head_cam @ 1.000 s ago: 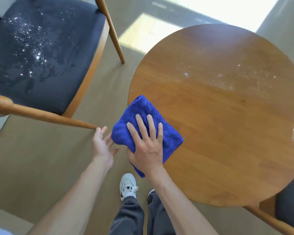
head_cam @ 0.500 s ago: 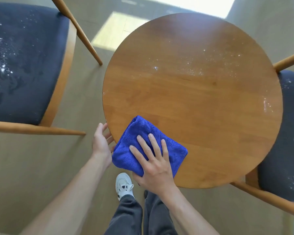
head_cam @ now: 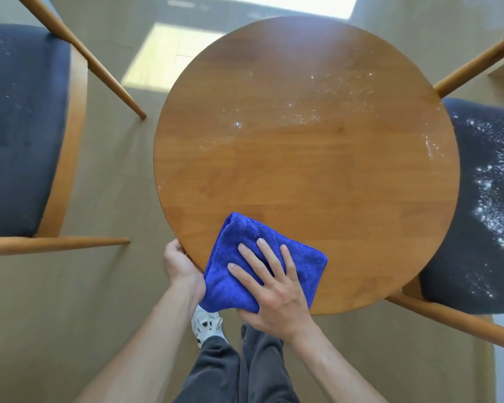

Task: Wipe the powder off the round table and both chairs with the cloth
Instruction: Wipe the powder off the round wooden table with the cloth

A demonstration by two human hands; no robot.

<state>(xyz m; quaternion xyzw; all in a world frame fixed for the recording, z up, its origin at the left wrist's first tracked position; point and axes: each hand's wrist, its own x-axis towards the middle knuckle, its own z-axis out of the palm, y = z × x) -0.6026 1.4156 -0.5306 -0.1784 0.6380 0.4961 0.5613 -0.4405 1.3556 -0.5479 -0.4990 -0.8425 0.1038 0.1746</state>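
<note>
The round wooden table [head_cam: 317, 175] carries white powder [head_cam: 306, 112] across its far right part and a streak near its right rim. A folded blue cloth [head_cam: 239, 263] lies on the near edge, partly hanging over it. My right hand [head_cam: 274, 289] presses flat on the cloth with straight fingers. At the rim just left of the cloth is my left hand [head_cam: 179, 263], its fingers hidden under the tabletop. The right chair [head_cam: 483, 228] has a dark seat with heavy powder. Only faint specks show on the left chair [head_cam: 21, 135].
Wooden chair legs and arms [head_cam: 99, 65] slant close to the table on both sides. My legs and a white shoe [head_cam: 205, 327] stand on the beige floor below the near edge. A sunlit floor patch [head_cam: 163, 56] lies beyond.
The cloth under my right hand slid along the near edge toward the right. My left hand moved from open beside the rim to against it, fingers going under. The view shifted right.
</note>
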